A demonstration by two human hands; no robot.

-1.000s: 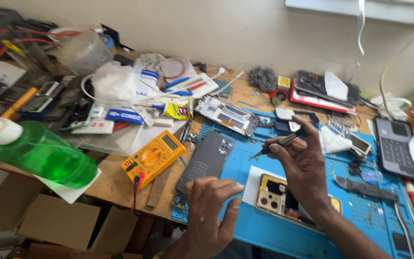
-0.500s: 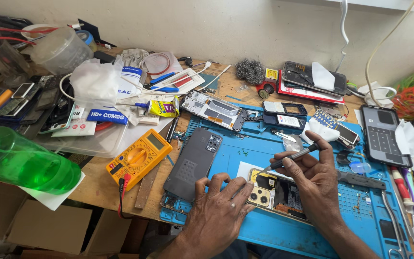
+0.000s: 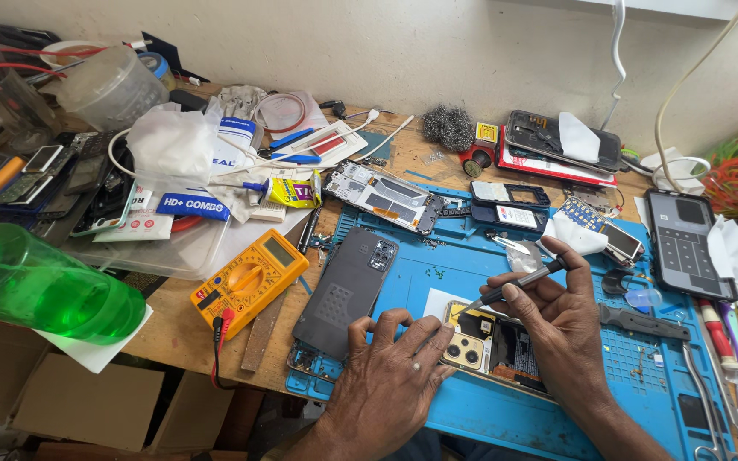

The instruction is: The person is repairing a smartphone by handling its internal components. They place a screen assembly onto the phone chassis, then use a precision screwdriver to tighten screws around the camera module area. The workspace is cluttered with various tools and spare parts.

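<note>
Opened phone (image 3: 493, 341) partly covered by both hands, its lower edge hidden under the right hand (image 3: 557, 329). Tip of the slim tool (image 3: 514, 288) too small to make out. Left hand (image 3: 390, 376) cut off at the wrist by the bottom edge. Green bottle (image 3: 40, 290) cropped at the left edge.

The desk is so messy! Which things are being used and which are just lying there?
In use: open phone, screwdriver, left hand, right hand, blue mat.
Lying about: yellow meter, green bottle, dark back cover, steel wool.
</note>
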